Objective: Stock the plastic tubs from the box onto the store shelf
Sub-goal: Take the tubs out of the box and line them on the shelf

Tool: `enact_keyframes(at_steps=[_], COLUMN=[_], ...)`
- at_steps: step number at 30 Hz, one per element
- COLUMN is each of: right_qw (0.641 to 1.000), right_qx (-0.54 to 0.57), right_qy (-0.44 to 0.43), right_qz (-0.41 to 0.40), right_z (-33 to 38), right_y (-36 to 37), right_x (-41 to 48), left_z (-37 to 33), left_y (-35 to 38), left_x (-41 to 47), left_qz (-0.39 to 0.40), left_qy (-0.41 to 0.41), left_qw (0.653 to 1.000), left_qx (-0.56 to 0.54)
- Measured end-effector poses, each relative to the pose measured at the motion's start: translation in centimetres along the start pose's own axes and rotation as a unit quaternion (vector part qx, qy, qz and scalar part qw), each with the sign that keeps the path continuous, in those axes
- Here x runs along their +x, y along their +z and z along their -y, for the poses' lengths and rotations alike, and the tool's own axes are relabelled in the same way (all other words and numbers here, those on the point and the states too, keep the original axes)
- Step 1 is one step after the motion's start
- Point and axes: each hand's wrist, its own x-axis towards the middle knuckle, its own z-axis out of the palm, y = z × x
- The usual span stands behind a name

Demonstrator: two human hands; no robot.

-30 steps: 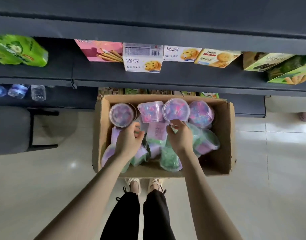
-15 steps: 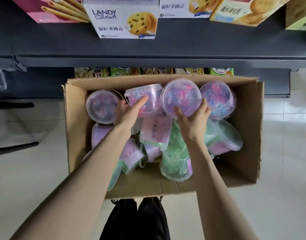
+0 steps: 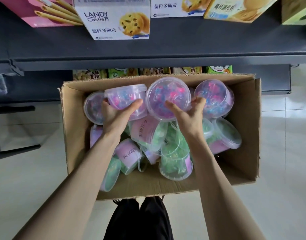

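Observation:
An open cardboard box (image 3: 244, 149) on the floor holds several clear plastic tubs with pink-blue or green contents. My left hand (image 3: 116, 116) grips a tilted pink-blue tub (image 3: 126, 97) from below, at the box's back left. My right hand (image 3: 186, 116) holds a second pink-blue tub (image 3: 167, 96) with its round lid facing me, at the back middle. Two more pink-blue tubs stand at the back left (image 3: 93, 108) and back right (image 3: 216, 99). Green tubs (image 3: 174, 163) lie on their sides lower in the box.
A dark store shelf (image 3: 183, 47) runs across just beyond the box, with cookie boxes (image 3: 114, 19) and a pink biscuit-stick box (image 3: 44, 13) along its back. Snack packs (image 3: 148, 72) sit on a lower shelf behind the box. Pale tiled floor surrounds the box; my legs (image 3: 140, 220) are below it.
Both hands moved from the middle of the box to the back row and closed on two pink-blue tubs, which now sit higher. The view has drawn closer to the box.

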Motion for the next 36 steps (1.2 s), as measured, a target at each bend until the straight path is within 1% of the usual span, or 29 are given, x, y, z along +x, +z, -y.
enact_keyframes(at_steps=[3,6,9,12,15,18,20,23,25,27,29,31,33,34,36], right_qw=[0.999,0.998,0.988,0.969,0.959,0.952,0.952,0.958,0.960,0.958,0.956,0.960,0.965,0.965,0.966], right_qx=[0.033,0.002,0.027,0.003,0.043,0.061,0.074,0.104,0.127,0.162,0.181,0.178,0.179,0.184,0.177], right_qy=[0.016,0.052,0.134,0.206,0.192,0.168,0.171,0.172,0.150,0.108,0.068,0.017,-0.037,-0.067,-0.135], right_qz=[0.015,0.044,0.077,0.135,0.206,0.249,0.244,0.205,0.200,0.211,0.221,0.217,0.190,0.173,0.129], right_z=[0.8,1.0,0.8,-0.3,-0.4,-0.2,-0.1,0.9,1.9,3.3,5.0,7.2,9.5,10.5,11.8], right_y=[-0.3,-0.8,-1.6,-2.4,-3.0,-3.7,-3.8,-3.9,-4.6,-6.1,-8.4,-11.0,-14.3,-16.2,-20.5], right_x=[-2.6,-6.0,-9.0,-10.9,-12.4,-12.8,-13.0,-13.7,-14.7,-15.9,-17.2,-18.6,-20.0,-20.6,-21.6], left_z=[0.0,0.2,0.9,1.6,2.1,2.2,2.0,1.2,0.1,-1.7,-3.8,-6.5,-9.5,-11.0,-14.0], left_y=[-2.0,-4.5,-6.5,-7.8,-8.5,-8.9,-9.0,-9.4,-9.6,-10.1,-10.6,-10.9,-10.6,-10.2,-8.9], left_x=[-1.9,-5.1,-8.2,-10.3,-10.8,-10.7,-10.9,-12.3,-13.9,-15.9,-18.3,-21.3,-24.4,-25.9,-29.1], left_qz=[0.007,0.028,0.047,0.055,0.067,0.098,0.116,0.115,0.112,0.103,0.094,0.081,0.058,0.054,0.082], left_qy=[0.025,0.024,0.012,-0.023,-0.044,-0.074,-0.083,-0.079,-0.063,-0.042,-0.011,0.027,0.070,0.094,0.115], left_qw=[1.000,0.999,0.998,0.998,0.997,0.992,0.987,0.984,0.984,0.987,0.991,0.995,0.996,0.994,0.988], left_qx=[-0.017,-0.012,-0.027,-0.020,-0.005,-0.042,-0.076,-0.107,-0.120,-0.116,-0.098,-0.058,-0.006,0.003,-0.060])
